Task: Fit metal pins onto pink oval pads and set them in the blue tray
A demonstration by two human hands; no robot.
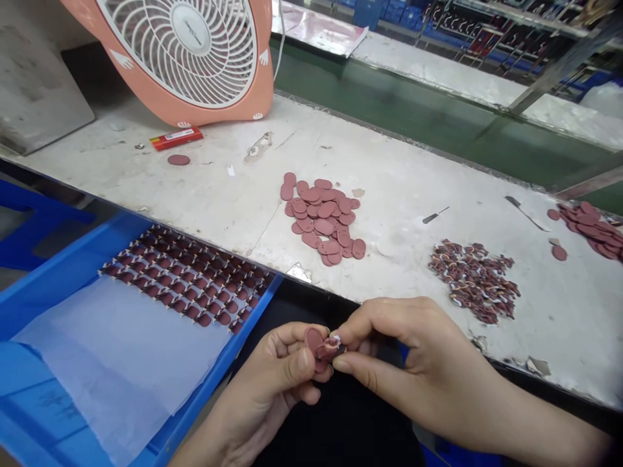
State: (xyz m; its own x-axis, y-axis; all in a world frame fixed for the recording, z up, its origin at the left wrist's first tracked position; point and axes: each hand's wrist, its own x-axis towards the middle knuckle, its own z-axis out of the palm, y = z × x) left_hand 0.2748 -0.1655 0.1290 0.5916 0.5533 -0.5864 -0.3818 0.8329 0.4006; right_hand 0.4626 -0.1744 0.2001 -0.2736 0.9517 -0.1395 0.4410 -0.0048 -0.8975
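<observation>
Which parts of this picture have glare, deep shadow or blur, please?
Head view: pale glare on the sheet over the far bench; deep shadow under the near edge of the table; the shelves at the back look soft; fine details of the small piece between the fingers are hard to read.

Orange fan [192, 32] near red box [176, 139], seemingly cardboard

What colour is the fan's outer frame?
The fan's frame is salmon orange, seen best in the head view.
</observation>
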